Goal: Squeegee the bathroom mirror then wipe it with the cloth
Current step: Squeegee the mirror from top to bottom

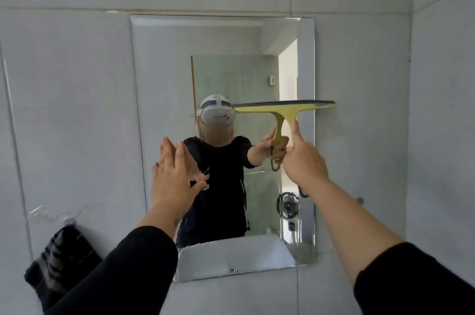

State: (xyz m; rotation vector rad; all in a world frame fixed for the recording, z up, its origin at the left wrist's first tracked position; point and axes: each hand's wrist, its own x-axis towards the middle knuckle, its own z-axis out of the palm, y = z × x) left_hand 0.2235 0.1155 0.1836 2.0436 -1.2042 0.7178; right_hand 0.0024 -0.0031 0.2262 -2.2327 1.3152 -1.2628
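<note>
The frameless bathroom mirror (164,62) hangs on a grey tiled wall. My right hand (304,160) grips the handle of a yellow-green squeegee (285,108), thumb up. Its blade lies level across the mirror's right half, about mid-height, and sticks out past the right edge. My left hand (173,173) is flat with fingers together, held up at the mirror's lower left. A dark striped cloth (60,260) hangs from a hook on the wall at lower left.
The mirror reflects a person in black, a glass shower door, a small fan and a white basin. A small wall stud (360,200) sits to the right of the mirror. Tiled walls meet in a corner at far right.
</note>
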